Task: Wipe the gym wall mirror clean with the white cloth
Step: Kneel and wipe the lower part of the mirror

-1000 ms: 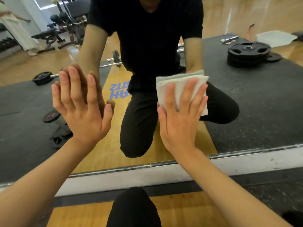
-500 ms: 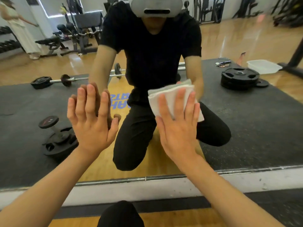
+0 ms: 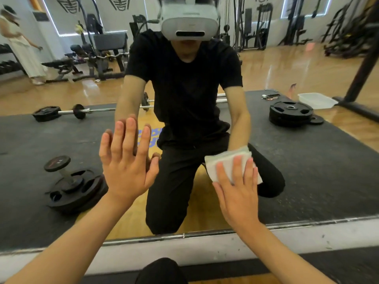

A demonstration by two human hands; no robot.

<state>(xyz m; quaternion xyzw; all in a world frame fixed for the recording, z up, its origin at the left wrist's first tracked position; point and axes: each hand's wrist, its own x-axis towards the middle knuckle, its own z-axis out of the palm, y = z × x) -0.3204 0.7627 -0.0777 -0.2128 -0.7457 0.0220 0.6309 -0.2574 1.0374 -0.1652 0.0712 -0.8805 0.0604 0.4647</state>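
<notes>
Kneels close before the gym wall mirror (image 3: pixel 338 171), both arms stretched toward the glass. With the right hand (image 3: pixel 238 193), presses the white cloth (image 3: pixel 224 163) flat against the pane at about four o'clock from the middle of the view, low on the mirror and not far above its bottom rim. Lays the fingers (image 3: pixel 236 169) straight and slightly spread over the cloth's lower half, tips toward twelve o'clock; no pinch, no curl, only flat pressure. With the left hand (image 3: pixel 127 167), braces at about eight o'clock, fingers straight and fanned, holding nothing; apparently flat on bare glass, though true contact hard to confirm from this angle.

Cloth folded into a thick pad of several layers, edges showing past the fingertips at twelve o'clock and three o'clock. Judged soft, light and limp: likely to bunch or unfold if dragged by a corner. Best covered across its middle with the whole flat hand. Probably slides easily on glass, so calls for steady push. Mirror rigid but breakable: asks for even pressure, not a jab.

Reflected in the glass: stacked weight plates (image 3: pixel 291 114) near three o'clock, a dumbbell (image 3: pixel 58 163) near nine o'clock.
</notes>
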